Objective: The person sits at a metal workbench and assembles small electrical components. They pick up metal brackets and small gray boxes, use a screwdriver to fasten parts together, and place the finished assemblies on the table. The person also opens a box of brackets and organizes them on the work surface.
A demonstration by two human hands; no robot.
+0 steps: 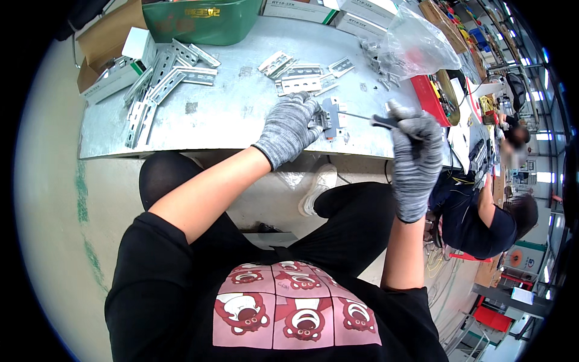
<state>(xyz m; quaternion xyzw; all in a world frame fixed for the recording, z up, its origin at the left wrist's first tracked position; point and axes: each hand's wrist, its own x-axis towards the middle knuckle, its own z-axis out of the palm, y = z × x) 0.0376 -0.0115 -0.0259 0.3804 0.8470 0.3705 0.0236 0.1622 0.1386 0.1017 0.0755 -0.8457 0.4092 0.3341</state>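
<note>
My left hand (288, 127), in a grey knitted glove, is closed on a small grey block-shaped fitting (330, 117) near the table's front edge. Pale metal shows beside the fitting, perhaps a short piece of rail. In my right hand (416, 151), gloved the same way, is a screwdriver (382, 122) with a dark handle. Its thin shaft points left toward the fitting; whether the tip touches it I cannot tell. Just beyond my left hand lies a group of short slotted metal rails (301, 72).
More slotted rails (166, 84) are heaped at the left, by an open cardboard box (111, 78). A green bin (205, 24) stands behind. Far right are a clear plastic bag (422, 45), small metal parts (386, 72) and a red tray (429, 99). A co-worker (476, 220) sits at right.
</note>
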